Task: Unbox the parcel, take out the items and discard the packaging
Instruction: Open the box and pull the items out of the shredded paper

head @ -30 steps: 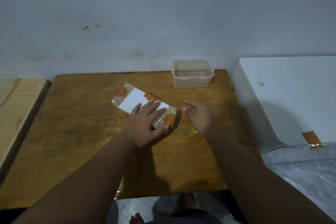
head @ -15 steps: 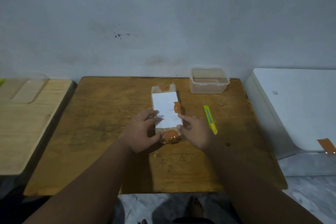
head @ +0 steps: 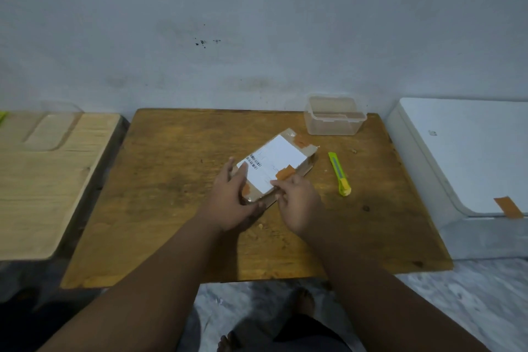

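Head view: left hand [head: 231, 197] is gripping the parcel [head: 275, 161] on the desk [head: 171, 186] while right hand [head: 298, 204] is pinching its edge.

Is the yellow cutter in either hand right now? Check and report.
No, the cutter lies on the table right of the parcel, which both the left hand and right hand hold.

Single head-worn wide-angle view, looking forward and down, close over the brown wooden table [head: 171, 194], pale grey wall [head: 257, 8] at twelve o'clock.
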